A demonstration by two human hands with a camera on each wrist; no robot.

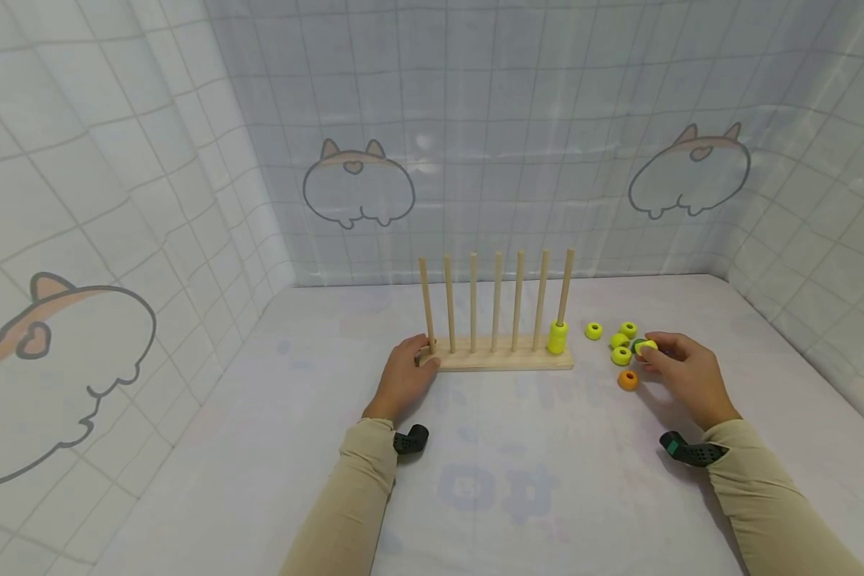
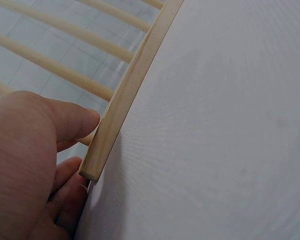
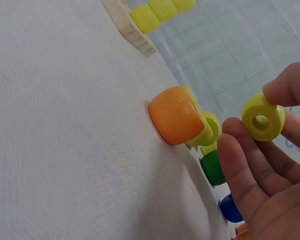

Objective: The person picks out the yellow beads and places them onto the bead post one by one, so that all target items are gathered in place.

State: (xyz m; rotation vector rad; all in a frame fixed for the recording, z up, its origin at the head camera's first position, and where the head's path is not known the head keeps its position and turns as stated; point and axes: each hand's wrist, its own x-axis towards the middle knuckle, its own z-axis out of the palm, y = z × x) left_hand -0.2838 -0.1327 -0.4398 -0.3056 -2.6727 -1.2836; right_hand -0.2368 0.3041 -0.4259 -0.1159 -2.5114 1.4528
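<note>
A wooden rack [image 1: 504,367] with a row of upright pegs stands on the table. My left hand [image 1: 403,376] holds its left end, with the thumb [image 2: 82,122] against the base near the first peg. Yellow beads [image 1: 558,338] are stacked at the bottom of the rightmost peg; the other pegs are bare. To the right of the rack, my right hand [image 1: 691,382] pinches a yellow bead [image 3: 251,111] between thumb and fingers, its hole facing the wrist camera. Beside that hand lie several loose yellow beads [image 1: 622,356] and an orange bead [image 1: 628,380].
Partly behind the right hand are a green bead [image 3: 212,168] and a blue bead [image 3: 230,209]. A white cloth [image 1: 475,448] covers the table. Grid-patterned curtains [image 1: 511,160] with animal drawings enclose the back and sides.
</note>
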